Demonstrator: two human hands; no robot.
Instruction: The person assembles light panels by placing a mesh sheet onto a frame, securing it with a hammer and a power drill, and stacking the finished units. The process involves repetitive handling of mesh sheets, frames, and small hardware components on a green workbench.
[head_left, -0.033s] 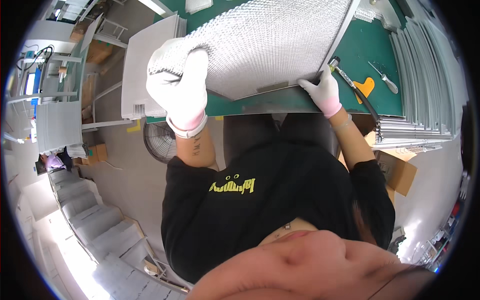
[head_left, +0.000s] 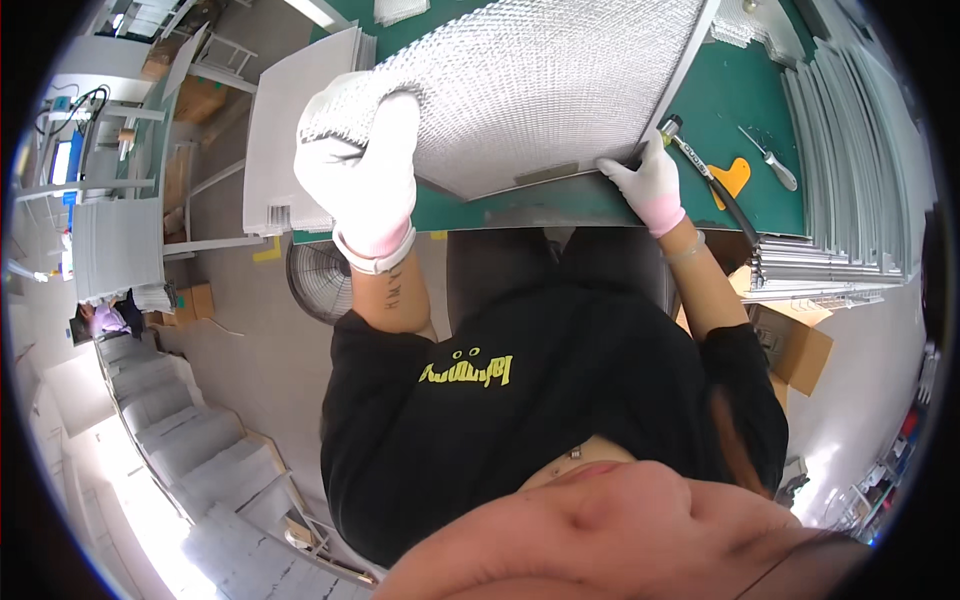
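A silvery metal mesh sheet (head_left: 540, 85) leans over the green bench top, its thin metal frame (head_left: 685, 65) running along the right side and the near edge. My left hand (head_left: 360, 165), in a white glove, is closed around the mesh's left edge, thumb in front. The gloved right hand (head_left: 648, 185) grips the frame at its near right corner, with the thumb along the near rail; some fingers are partly hidden. Just beyond that hand lies a hammer (head_left: 700, 165) with a dark handle. Beside it are an orange-yellow plastic scraper (head_left: 732, 178) and a pale-handled screwdriver (head_left: 775, 168).
Pale flat panels (head_left: 290, 150) are stacked at the bench's left end. Many thin metal frames (head_left: 850, 150) stand packed on the right. More mesh pieces (head_left: 755, 30) lie at the back. Below are a floor fan (head_left: 318, 280) and a cardboard box (head_left: 795, 345).
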